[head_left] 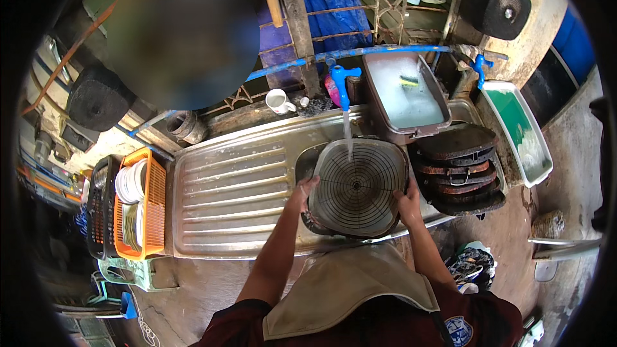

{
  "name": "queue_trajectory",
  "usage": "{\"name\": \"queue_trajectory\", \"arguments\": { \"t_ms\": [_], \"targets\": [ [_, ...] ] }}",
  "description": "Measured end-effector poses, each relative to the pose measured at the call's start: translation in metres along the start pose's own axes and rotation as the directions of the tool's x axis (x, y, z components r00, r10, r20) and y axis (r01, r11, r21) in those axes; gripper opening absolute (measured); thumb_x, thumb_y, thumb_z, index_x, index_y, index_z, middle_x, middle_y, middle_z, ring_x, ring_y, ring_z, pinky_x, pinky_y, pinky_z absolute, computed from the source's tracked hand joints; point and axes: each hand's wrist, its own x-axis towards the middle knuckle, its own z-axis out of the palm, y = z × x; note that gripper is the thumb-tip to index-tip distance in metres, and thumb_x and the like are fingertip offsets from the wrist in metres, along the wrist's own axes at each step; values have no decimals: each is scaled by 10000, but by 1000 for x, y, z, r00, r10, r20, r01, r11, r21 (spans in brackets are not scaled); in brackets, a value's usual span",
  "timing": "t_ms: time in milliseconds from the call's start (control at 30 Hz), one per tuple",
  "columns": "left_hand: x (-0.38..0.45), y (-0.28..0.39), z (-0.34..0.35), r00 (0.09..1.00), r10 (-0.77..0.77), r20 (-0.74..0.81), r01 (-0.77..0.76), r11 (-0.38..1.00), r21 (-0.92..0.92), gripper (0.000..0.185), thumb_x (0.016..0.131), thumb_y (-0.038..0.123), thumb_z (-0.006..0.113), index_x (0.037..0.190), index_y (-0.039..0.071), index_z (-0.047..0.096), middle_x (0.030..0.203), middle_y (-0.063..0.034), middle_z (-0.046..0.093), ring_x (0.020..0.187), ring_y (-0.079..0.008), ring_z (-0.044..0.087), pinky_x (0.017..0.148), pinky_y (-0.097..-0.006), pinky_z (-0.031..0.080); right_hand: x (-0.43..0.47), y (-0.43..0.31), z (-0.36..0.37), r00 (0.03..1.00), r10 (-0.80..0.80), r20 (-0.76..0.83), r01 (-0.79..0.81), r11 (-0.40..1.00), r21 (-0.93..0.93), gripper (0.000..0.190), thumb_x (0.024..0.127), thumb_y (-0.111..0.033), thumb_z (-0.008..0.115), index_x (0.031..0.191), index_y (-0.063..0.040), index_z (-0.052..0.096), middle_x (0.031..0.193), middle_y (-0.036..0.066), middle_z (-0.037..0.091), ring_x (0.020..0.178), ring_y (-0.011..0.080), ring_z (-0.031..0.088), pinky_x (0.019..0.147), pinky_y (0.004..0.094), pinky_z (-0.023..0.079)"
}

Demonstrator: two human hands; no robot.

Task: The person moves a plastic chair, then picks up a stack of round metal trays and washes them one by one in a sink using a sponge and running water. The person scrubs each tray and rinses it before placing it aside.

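Note:
Both my hands hold a rounded-square metal pan (320, 207) over the sink basin. My left hand (304, 192) grips its left rim and my right hand (409, 202) its right rim. Inside the pan shows a round wire grate (356, 186) of concentric rings with a small hub; whether it is loose or fixed I cannot tell. Water runs from a blue plastic tap (343, 84) onto the far part of the grate. To the right of my right hand is a stack of dark, stained pans (458, 168), some with wire handles.
A ribbed steel drainboard (231, 193) extends left to an orange plastic basket (154, 202) of plates. A brown tub (436, 101) of suds with a sponge (409, 81) stands behind the sink. At right is a white tray (542, 154). A white mug (277, 101) sits on the back ledge.

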Motion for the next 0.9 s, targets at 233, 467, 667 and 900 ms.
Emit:
{"name": "queue_trajectory", "arguments": {
  "t_ms": [233, 467, 667, 900],
  "targets": [
    [-4, 125, 43, 806, 569, 163, -557, 636, 534, 553, 953, 291, 709, 1356, -42, 527, 1094, -138, 678, 978, -212, 626, 886, -368, 501, -5, 83, -11, 990, 107, 97, -45, 866, -497, 456, 814, -171, 751, 1179, 37, 572, 977, 211, 663, 899, 357, 669, 798, 433, 514],
    [-19, 170, 130, 815, 430, 388, -456, 63, 888, 505, 846, 235, 798, 1250, 53, 558, 865, -187, 602, 843, -375, 605, 744, -471, 477, 61, -83, 31, 955, -239, 176, 263, 956, -128, 235, 958, -78, 630, 1156, 48, 612, 967, 119, 694, 850, 197, 684, 754, 320, 543],
    [52, 157, 141, 792, 317, 522, -503, -146, 852, 713, 770, 232, 841, 1382, 83, 507, 1262, -195, 577, 1143, -328, 567, 989, -411, 461, 141, -170, 104, 873, -103, 477, 90, 995, 51, 226, 911, -56, 609, 1120, 26, 634, 923, 93, 692, 727, 129, 657, 634, 264, 543],
    [81, 169, 132, 822, 305, 481, -554, 234, 799, 769, 804, 290, 807, 1445, 52, 456, 1465, -163, 471, 1353, -282, 447, 1141, -394, 371, 87, -97, 173, 473, -822, 317, 881, 451, -144, 226, 1016, -202, 505, 1088, -64, 669, 1082, 102, 682, 1085, 348, 618, 984, 546, 439]
  ]
}}
